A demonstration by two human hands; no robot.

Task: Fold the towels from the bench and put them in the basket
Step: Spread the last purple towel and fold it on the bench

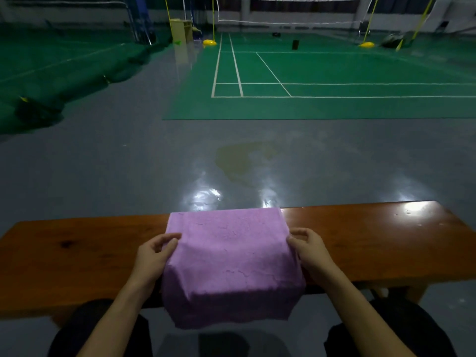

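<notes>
Pink-purple terry towel point(229, 264) lies across the glossy brown wooden bench point(360, 243), roughly centred on its length. Far edge sits flat at the bench's back edge, near edge drapes over the front and hangs between the person's dark-clad knees. Surface mostly smooth, slight creasing in the nap, a shallow shadowed dip across the middle where the sides are lifted. Lower corners hang a bit uneven, ragged hem. Left hand point(154, 256) is at the towel's left edge, about mid-length: thumb on top, fingers curled under, pinching the fabric. Right hand point(309, 251) mirrors it on the right edge, thumb and fingers curled round the edge, gripping it. Both forearms reach in from the bottom of the head view, bare, wrists above the bench top, hands level with each other. Edges between the hands are pulled slightly taut. Behind the bench: shiny grey floor point(128, 163) with light glare, then a green badminton court point(334, 73) with white lines and a net on yellow posts.
</notes>
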